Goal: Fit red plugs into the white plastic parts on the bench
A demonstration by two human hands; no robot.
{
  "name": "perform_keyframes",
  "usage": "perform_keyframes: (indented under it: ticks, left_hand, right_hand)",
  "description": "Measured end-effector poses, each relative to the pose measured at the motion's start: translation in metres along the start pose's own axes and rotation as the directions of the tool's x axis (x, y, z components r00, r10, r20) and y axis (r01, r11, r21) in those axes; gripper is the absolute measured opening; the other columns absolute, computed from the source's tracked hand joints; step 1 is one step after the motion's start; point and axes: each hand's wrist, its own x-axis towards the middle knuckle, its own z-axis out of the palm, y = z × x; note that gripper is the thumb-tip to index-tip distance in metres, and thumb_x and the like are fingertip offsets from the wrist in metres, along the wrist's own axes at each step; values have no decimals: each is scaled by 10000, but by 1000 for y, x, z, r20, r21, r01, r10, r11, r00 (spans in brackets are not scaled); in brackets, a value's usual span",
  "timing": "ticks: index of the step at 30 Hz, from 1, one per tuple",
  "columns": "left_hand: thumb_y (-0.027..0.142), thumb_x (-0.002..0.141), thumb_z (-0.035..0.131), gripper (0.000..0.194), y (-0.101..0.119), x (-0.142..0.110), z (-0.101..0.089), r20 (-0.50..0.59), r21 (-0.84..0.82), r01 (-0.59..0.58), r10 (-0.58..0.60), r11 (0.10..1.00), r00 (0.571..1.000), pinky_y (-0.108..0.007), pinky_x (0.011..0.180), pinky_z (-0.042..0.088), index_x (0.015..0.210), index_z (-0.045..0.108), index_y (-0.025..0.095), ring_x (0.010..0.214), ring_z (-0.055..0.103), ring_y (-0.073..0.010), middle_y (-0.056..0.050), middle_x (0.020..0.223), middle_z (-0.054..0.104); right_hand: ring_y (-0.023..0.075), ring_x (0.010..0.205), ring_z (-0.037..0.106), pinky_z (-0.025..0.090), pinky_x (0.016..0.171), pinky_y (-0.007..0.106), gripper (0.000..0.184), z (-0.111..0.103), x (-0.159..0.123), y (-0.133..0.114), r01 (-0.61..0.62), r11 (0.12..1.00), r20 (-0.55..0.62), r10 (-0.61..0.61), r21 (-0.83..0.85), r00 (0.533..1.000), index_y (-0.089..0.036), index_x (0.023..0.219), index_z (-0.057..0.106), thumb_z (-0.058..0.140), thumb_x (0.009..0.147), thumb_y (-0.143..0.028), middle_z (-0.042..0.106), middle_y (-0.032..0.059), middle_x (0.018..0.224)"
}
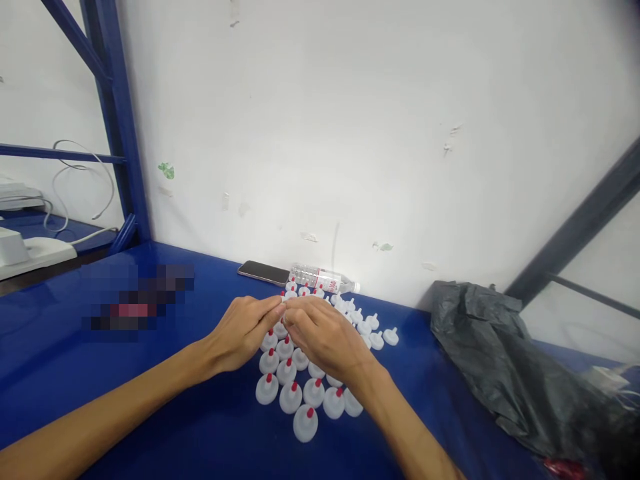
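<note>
Left hand (pixel 244 331), right hand (pixel 323 331) meet, grips unclear; white caps (pixel 304 429) upright, red tips (pixel 311 413) upward

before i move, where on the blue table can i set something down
Bare blue table shows between the left forearm and blurred patch, between that forearm and the right forearm this side of the nearest red-tipped piece, and between the all-white pieces and dark bag. Crowded: around the left hand and right hand, and by the wall at phone and bottle.

Bright, even light covers the wall (pixel 325 133), with a dark top right corner and a pixelated patch (pixel 133 303) at left.
</note>
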Motion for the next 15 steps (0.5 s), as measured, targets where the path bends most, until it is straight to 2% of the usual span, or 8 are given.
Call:
perform_keyframes:
  ticks: [2, 4, 6, 7, 9, 10, 13, 15]
  left_hand:
    - [605, 1268, 342, 560, 2, 2, -5, -56, -145, 72, -81, 987, 995, -411, 669, 422, 789, 416, 324, 615, 456, -236, 33, 651, 442]
    - [625, 1261, 307, 580, 1, 4, -17, -139, -260, 156, -197, 953, 971, -395, 624, 396, 756, 320, 338, 610, 381, -221, 38, 635, 354]
    - [569, 1279, 239, 585, -3, 7, -33, -253, -209, 209, -259, 955, 932, -382, 642, 402, 744, 304, 340, 628, 408, -216, 25, 655, 396]
    - [510, 1282, 210, 565, -7, 9, -40, -298, -75, 244, -255, 967, 920, -378, 681, 420, 753, 303, 336, 659, 466, -221, 9, 686, 458]
    - [386, 1259, 263, 504, -14, 14, -47, -190, 286, 292, -245, 913, 951, -382, 762, 446, 770, 365, 323, 722, 599, -247, -17, 722, 583]
    - [348, 1227, 355, 463, -18, 15, -48, -131, 386, 287, -256, 877, 958, -388, 771, 435, 769, 422, 317, 738, 648, -265, -26, 725, 635]
    - [290, 1088, 605, 324, -27, 17, -39, 22, 514, 244, -297, 823, 955, -397, 760, 410, 764, 599, 300, 781, 761, -332, -64, 748, 760]
    - [282, 1048, 668, 274, -30, 16, -33, 90, 565, 209, -312, 798, 946, -402, 771, 431, 773, 675, 288, 835, 818, -372, -106, 814, 832]
  right_hand:
    - [273, 1427, 920, 776, 1310, 491, 450, 1, -4, 9, 28, 999, -46, -30, -44, 998, -364, 1328, 868, 533, 1279, -68, 958, 67, 1388]
    - [311, 1415, 919, 788, 1267, 508, 465, -2, -13, 27, 17, 994, -123, -30, -106, 992, -316, 1330, 864, 527, 1236, -10, 950, 104, 1345]
    - [338, 1349, 930, 806, 1187, 497, 376, -8, -25, 50, -83, 988, -201, 57, -127, 978, -249, 1304, 846, 550, 1231, -28, 932, 162, 1370]
    - [328, 1252, 943, 814, 1126, 476, 309, -12, -32, 60, -153, 982, -239, 122, -113, 963, -241, 1278, 836, 578, 1249, -75, 923, 161, 1338]
    - [319, 1159, 938, 811, 1039, 451, 234, -19, -42, 75, -263, 963, -250, 242, -56, 938, -250, 1320, 829, 612, 1277, -176, 902, 152, 1337]
    - [318, 1156, 935, 805, 1034, 449, 222, -21, -45, 79, -291, 956, -236, 279, -19, 931, -259, 1348, 831, 623, 1285, -218, 898, 146, 1343]
    - [333, 1246, 930, 781, 1146, 485, 230, -18, -46, 76, -290, 954, -136, 297, 69, 945, -269, 1371, 863, 650, 1284, -273, 918, 134, 1361]
    - [342, 1279, 929, 749, 1225, 513, 246, -11, -43, 68, -274, 957, -45, 279, 90, 959, -259, 1328, 900, 659, 1281, -272, 952, 127, 1335]
